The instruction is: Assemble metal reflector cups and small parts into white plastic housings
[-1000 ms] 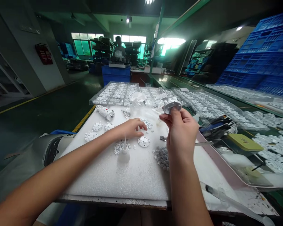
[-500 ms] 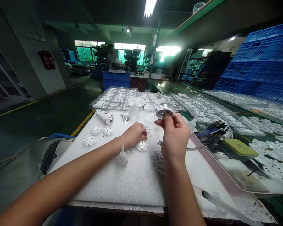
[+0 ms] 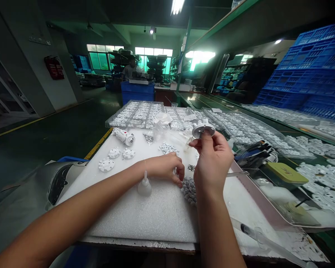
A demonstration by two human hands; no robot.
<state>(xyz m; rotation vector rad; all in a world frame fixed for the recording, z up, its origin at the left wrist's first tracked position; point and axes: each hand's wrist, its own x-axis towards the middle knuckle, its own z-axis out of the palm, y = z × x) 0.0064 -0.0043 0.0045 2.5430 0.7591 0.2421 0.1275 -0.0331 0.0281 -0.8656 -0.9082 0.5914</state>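
My right hand (image 3: 213,158) pinches a round white plastic disc part (image 3: 203,129) between thumb and fingers, raised above the foam-topped table. Small knobs stand up from its upper side. My left hand (image 3: 169,167) is low over the foam, fingers curled with a gap between thumb and fingers. Its fingertips are at the edge of a pile of small grey pieces (image 3: 189,191). A heap of small white pieces (image 3: 169,148) lies just beyond it. Beside my left wrist stands a small squeeze bottle (image 3: 144,187) with a thin nozzle. Small metal bits (image 3: 191,167) lie between my hands.
Several white disc parts (image 3: 106,164) and a white cylindrical assembly (image 3: 124,136) lie at left. Trays of white parts (image 3: 139,113) line the back. A pink-edged bin (image 3: 264,197), a yellow-lidded box (image 3: 287,172) and stacked blue crates (image 3: 304,70) stand at right. A person (image 3: 130,69) is in the background.
My left hand has moved right and toward me, from beside the white pieces to the grey pile. The right hand has shifted slightly right with the disc part.
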